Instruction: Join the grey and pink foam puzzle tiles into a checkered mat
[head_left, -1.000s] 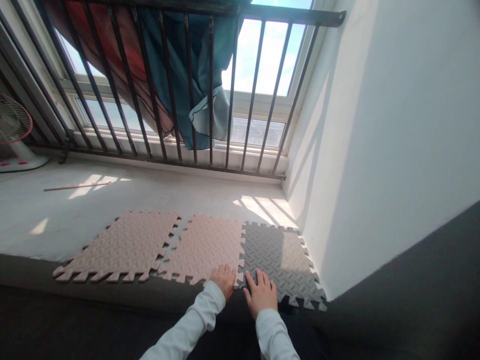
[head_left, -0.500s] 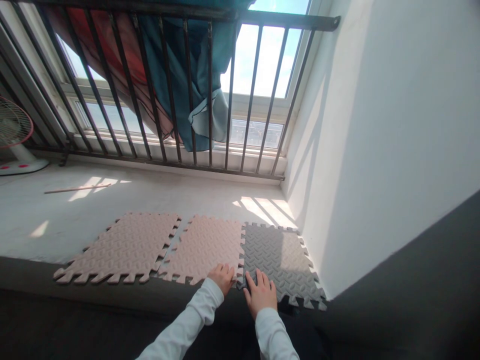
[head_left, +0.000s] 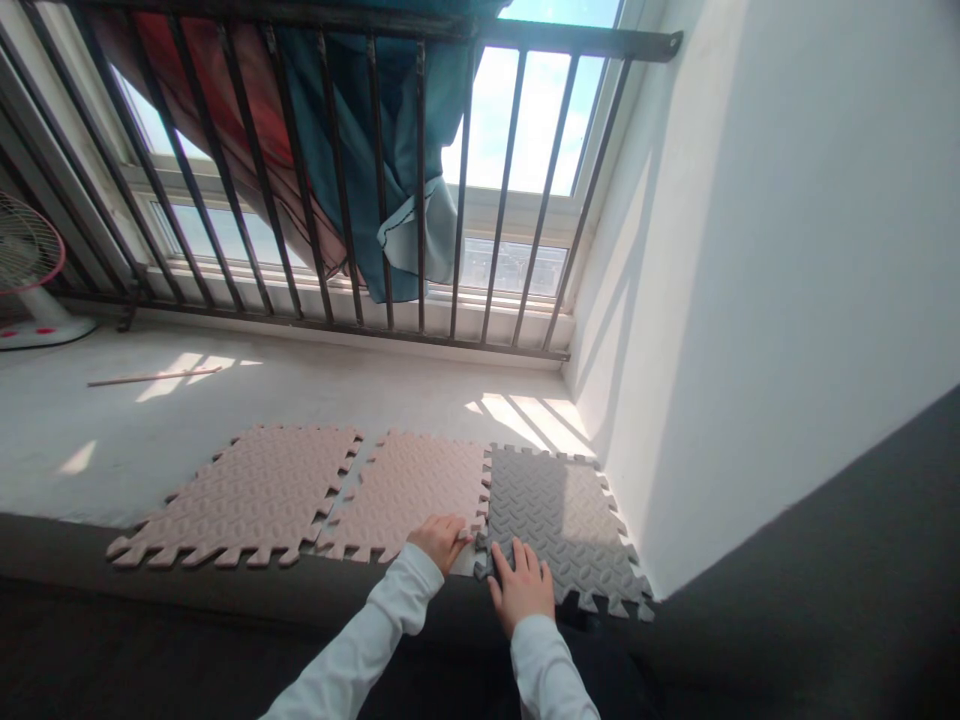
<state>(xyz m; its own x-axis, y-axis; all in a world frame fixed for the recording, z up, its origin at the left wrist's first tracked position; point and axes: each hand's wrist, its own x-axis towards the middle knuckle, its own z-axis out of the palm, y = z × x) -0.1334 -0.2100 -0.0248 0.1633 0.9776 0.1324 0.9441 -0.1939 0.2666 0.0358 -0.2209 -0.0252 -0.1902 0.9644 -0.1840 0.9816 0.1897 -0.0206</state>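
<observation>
Indoors, the left hand [head_left: 439, 543] pinches, grip narrow, the raised near right corner of the middle pink tile [head_left: 416, 485] at the front edge of the ledge [head_left: 337, 385], the tile's sides pointing toward the railing [head_left: 630, 44]; the right hand [head_left: 523, 588] lies spread wide on the gray tile [head_left: 547, 490].

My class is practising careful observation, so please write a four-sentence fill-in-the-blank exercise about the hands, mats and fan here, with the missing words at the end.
1. The bare right hand rests on a textured, jigsaw-edged mat coloured ____.
2. The bare left hand holds a corner of the pink, jigsaw-edged mat in the ____ of the row.
3. The number of pink mats in the row is ____.
4. The white fan with a pink-rimmed guard stands at the picture's ____ edge.

Missing words: grey; middle; two; left.
</observation>
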